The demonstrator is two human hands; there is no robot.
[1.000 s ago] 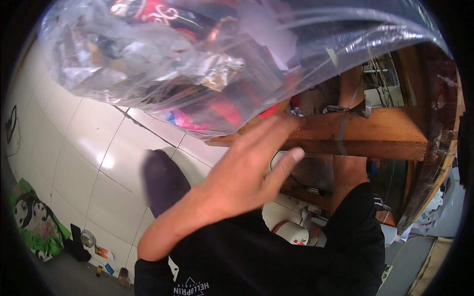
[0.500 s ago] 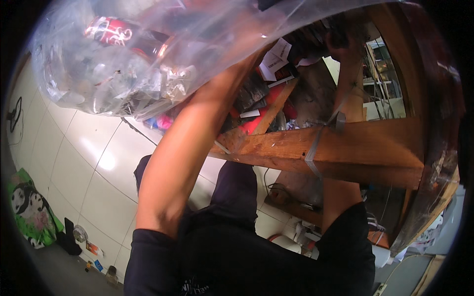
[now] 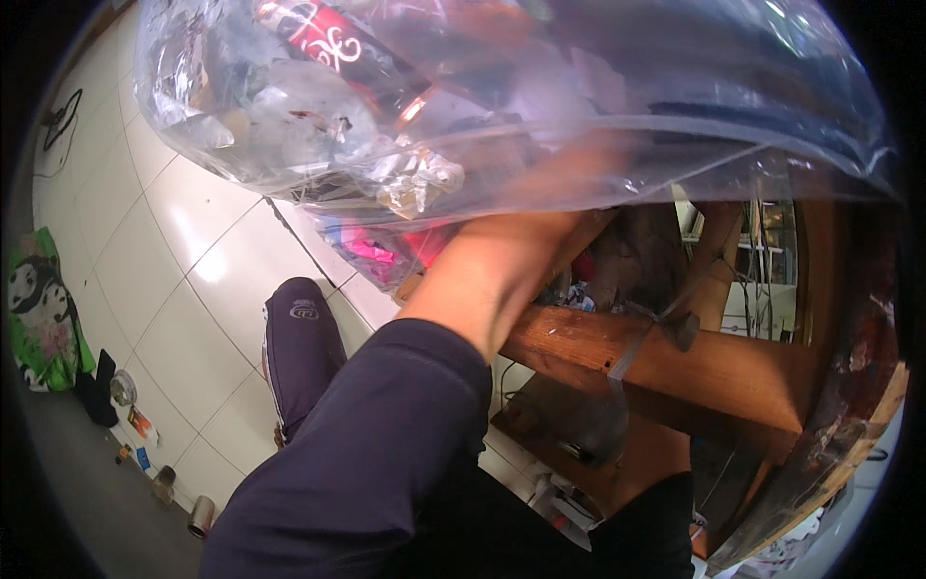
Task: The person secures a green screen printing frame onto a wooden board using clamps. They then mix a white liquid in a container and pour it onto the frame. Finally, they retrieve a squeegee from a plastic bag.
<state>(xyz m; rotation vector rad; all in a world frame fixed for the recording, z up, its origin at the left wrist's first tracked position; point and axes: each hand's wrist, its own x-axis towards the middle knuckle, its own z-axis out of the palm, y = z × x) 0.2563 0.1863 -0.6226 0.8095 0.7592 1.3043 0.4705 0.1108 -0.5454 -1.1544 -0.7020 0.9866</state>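
Observation:
A large clear plastic bag fills the top of the view. Inside it are a dark bottle with a red label and crumpled wrappers. My left forearm reaches up across a wooden beam and behind the bag's plastic; the left hand is hidden there. My right arm passes beneath the wooden beam and rises beyond it, its hand covered by the bag. A grey strip is tied around the beam. Dark clutter and something red lie in the wooden frame's opening, mostly covered.
Pale floor tiles extend to the left. A green panda-print cloth or bag, a metal cup and small items lie along the left side. Bright pink plastic shows below the bag. Thin wires hang at the right.
The clear bag now spreads farther right and covers more of the wooden frame's opening. My left arm has shifted right and deeper in, with its sleeve now over the lower middle. The view has shifted too.

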